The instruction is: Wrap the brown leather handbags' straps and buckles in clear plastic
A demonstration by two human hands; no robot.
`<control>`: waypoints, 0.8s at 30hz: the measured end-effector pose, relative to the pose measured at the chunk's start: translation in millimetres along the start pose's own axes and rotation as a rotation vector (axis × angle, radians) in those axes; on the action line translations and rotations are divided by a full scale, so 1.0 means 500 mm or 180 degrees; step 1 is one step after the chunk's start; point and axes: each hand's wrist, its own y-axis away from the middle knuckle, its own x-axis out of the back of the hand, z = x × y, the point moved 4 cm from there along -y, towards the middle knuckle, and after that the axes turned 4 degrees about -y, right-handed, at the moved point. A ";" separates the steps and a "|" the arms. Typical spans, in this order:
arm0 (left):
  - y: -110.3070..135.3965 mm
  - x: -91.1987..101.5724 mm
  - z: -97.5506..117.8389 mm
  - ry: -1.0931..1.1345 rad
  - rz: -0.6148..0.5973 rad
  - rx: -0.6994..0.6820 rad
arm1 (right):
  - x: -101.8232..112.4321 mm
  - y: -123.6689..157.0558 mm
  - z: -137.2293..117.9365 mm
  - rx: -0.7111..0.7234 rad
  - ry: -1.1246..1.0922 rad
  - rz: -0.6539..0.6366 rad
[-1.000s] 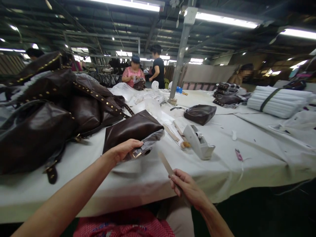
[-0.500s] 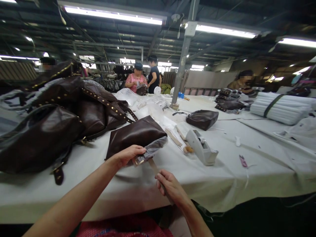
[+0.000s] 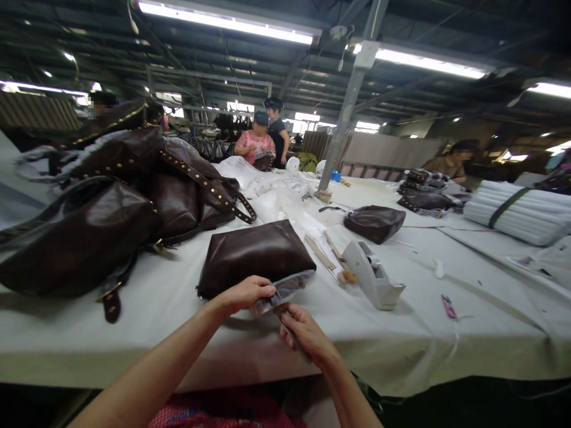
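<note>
Left hand point(image 3: 250, 292): I pinch the bag point(image 3: 256, 252) by its edge
Right hand point(image 3: 304, 330): I grip a strip point(image 3: 281, 310), tip perhaps touching there
Worktop point(image 3: 414, 318): dispenser point(image 3: 366, 273), right of bag

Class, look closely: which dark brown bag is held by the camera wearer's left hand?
The smooth bag straight ahead, its greyish edge pinched in the left hand. The piled bags at left and the lone one behind the tape dispenser are not held by it.

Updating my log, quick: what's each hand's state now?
Left hand: closed, pinching the dark brown bag by its grey edge.
Right hand: closed, holding a narrow flat strip.
</note>
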 end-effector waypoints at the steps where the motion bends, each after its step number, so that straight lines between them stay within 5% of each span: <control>1: 0.001 -0.005 -0.005 -0.0036 -0.0027 0.0031 | 0.004 0.005 0.010 -0.0070 0.0042 -0.0003; 9: 0.008 -0.013 0.000 -0.0452 0.0102 -0.0073 | -0.027 -0.011 0.034 -0.0313 -0.0170 0.0653; 14: 0.017 -0.014 0.000 -0.0677 0.0146 -0.0148 | -0.052 -0.009 0.041 -0.0660 -0.0328 0.0530; 24: 0.036 -0.017 0.001 -0.1077 0.0138 -0.0467 | -0.051 0.004 0.064 -0.0463 -0.0847 0.0881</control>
